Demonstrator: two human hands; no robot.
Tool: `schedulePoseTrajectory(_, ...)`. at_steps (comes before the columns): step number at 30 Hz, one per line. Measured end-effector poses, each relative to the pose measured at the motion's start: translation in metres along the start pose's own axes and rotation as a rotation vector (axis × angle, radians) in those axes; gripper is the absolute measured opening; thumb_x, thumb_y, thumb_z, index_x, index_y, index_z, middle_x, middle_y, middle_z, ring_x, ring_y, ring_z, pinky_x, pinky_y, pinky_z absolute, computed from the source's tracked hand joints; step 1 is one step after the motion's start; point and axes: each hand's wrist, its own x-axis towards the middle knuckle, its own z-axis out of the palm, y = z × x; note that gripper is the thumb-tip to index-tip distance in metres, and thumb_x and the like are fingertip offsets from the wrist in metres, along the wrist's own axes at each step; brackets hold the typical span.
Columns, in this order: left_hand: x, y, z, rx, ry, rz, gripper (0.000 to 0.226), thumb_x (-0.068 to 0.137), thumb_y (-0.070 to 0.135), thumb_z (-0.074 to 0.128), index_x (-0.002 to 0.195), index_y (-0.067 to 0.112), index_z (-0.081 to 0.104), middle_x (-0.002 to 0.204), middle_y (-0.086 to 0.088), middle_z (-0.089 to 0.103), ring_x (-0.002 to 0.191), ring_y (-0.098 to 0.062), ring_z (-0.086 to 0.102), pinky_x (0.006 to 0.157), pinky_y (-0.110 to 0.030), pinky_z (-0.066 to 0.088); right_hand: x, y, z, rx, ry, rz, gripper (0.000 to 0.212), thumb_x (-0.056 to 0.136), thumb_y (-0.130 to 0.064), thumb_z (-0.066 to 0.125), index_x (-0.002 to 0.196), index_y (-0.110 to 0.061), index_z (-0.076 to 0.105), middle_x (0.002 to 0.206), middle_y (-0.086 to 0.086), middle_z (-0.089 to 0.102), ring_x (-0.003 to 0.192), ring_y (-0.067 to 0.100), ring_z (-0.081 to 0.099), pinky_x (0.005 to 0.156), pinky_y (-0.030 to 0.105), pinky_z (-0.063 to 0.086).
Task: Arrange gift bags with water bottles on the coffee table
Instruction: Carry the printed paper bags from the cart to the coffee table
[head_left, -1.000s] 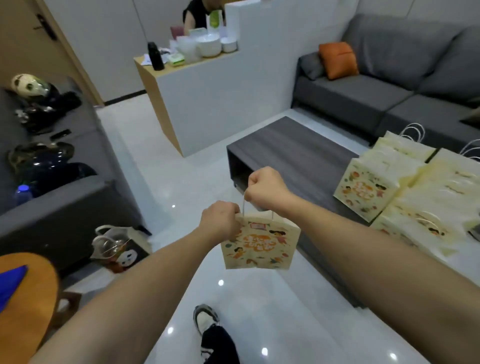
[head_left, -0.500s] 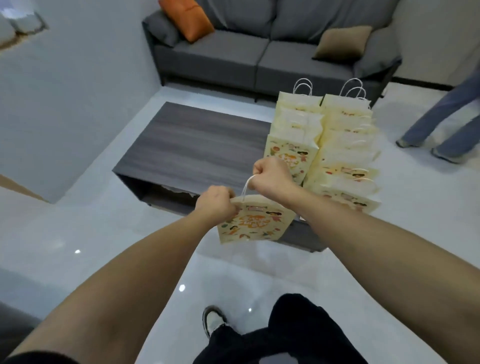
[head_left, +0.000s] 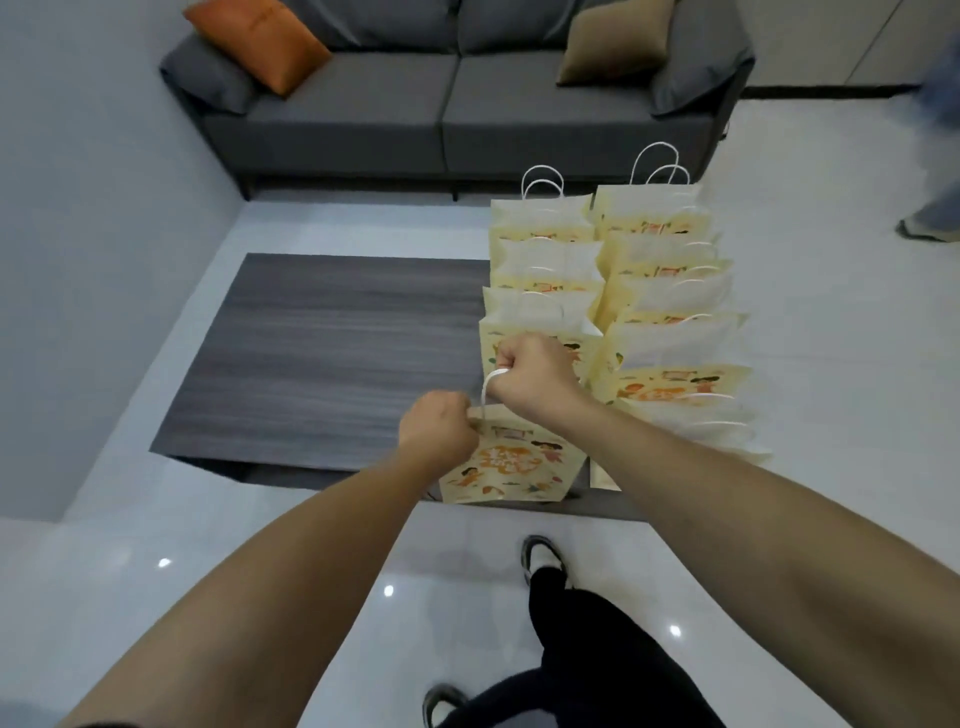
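I hold a cream gift bag with orange cartoon print at the near edge of the dark wood coffee table. My left hand grips the bag's top left edge. My right hand is closed around its white handle. Whether the bag touches the table I cannot tell. Two rows of several matching gift bags stand on the table's right part, just behind and beside the held bag. No water bottle is visible.
A grey sofa with an orange cushion and a brown cushion stands beyond the table. A white wall runs along the left. Another person's leg and shoe are at the right edge. My feet stand on glossy floor.
The view has swung from the counter side to face the table head-on. Both hands have carried the bag forward over the table's near edge, next to the rows of bags.
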Motion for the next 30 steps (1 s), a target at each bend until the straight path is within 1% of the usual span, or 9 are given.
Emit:
schedulePoseTrajectory(3,0.040,0.014,0.004,-0.007,-0.072,0.020,0.019,0.086,0.021,0.058,0.103,0.014,0.066,0.106,-0.011,0.067,0.101,-0.031,0.062,0.076,-0.037,0.051,0.033,0.022,-0.002,0.002,-0.019,0.040,0.008,0.072,-0.002,0.065,0.065,-0.001,0.062,0.067,0.010,0.060,0.067,0.024,0.052,0.053,0.028,0.030)
schedulePoseTrajectory(6,0.070,0.029,0.013,-0.022,-0.102,0.048,0.032,0.089,0.019,0.061,0.120,0.010,0.064,0.118,-0.016,0.065,0.111,-0.035,0.059,0.088,-0.040,0.048,0.060,0.039,-0.002,-0.021,-0.029,0.087,0.006,0.075,-0.005,0.063,0.072,0.001,0.064,0.072,0.012,0.063,0.070,0.028,0.055,0.057,0.033,0.036)
schedulePoseTrajectory(11,0.107,0.041,0.036,-0.050,-0.119,0.093,0.032,0.088,0.018,0.059,0.117,0.005,0.062,0.116,-0.019,0.063,0.108,-0.038,0.059,0.088,-0.042,0.049,0.086,0.063,0.004,-0.060,-0.084,0.171,0.012,0.075,-0.006,0.061,0.065,-0.009,0.057,0.067,0.007,0.055,0.071,0.029,0.052,0.055,0.035,0.030)
schedulePoseTrajectory(15,0.123,0.043,0.047,-0.081,-0.075,0.147,0.024,0.088,0.009,0.057,0.109,0.003,0.066,0.109,-0.018,0.062,0.098,-0.037,0.059,0.078,-0.040,0.047,0.094,0.074,0.008,-0.007,-0.041,0.257,0.023,0.079,-0.011,0.065,0.061,-0.019,0.052,0.074,0.002,0.059,0.076,0.025,0.054,0.060,0.031,0.030)
schedulePoseTrajectory(18,0.132,0.039,0.047,-0.111,-0.006,0.153,0.023,0.087,0.006,0.055,0.106,0.005,0.068,0.108,-0.015,0.062,0.098,-0.035,0.058,0.078,-0.041,0.050,0.102,0.073,0.006,0.029,0.012,0.277,0.012,0.078,-0.010,0.065,0.067,-0.013,0.061,0.072,0.005,0.061,0.074,0.027,0.056,0.055,0.031,0.034)
schedulePoseTrajectory(20,0.133,0.037,0.045,-0.121,0.020,0.148,0.024,0.086,0.007,0.055,0.105,0.007,0.068,0.111,-0.014,0.061,0.104,-0.035,0.056,0.081,-0.043,0.052,0.103,0.072,0.004,0.019,0.014,0.289,0.014,0.079,-0.010,0.064,0.067,-0.014,0.059,0.066,0.001,0.056,0.071,0.025,0.054,0.051,0.027,0.031)
schedulePoseTrajectory(23,0.123,0.039,0.040,-0.117,0.027,0.164,0.035,0.088,0.008,0.058,0.123,0.009,0.063,0.127,-0.012,0.057,0.122,-0.032,0.047,0.097,-0.044,0.047,0.102,0.071,0.001,0.001,0.018,0.314,0.022,0.081,-0.013,0.065,0.065,-0.021,0.053,0.067,-0.002,0.055,0.073,0.023,0.054,0.050,0.027,0.029)
schedulePoseTrajectory(26,0.108,0.037,0.035,-0.114,0.025,0.140,0.041,0.090,0.011,0.061,0.131,0.010,0.058,0.132,-0.011,0.055,0.125,-0.031,0.045,0.102,-0.045,0.044,0.094,0.066,0.002,-0.024,-0.003,0.304,0.007,0.081,-0.018,0.069,0.083,-0.021,0.062,0.085,0.000,0.064,0.084,0.022,0.058,0.060,0.029,0.035)
schedulePoseTrajectory(30,0.087,0.024,0.024,-0.173,0.009,0.113,0.049,0.093,0.019,0.062,0.140,0.011,0.051,0.139,-0.009,0.051,0.127,-0.032,0.047,0.104,-0.046,0.044,0.077,0.052,0.010,-0.079,-0.098,0.257,0.046,0.079,-0.024,0.074,0.123,-0.026,0.064,0.115,0.000,0.069,0.109,0.022,0.062,0.084,0.031,0.048)
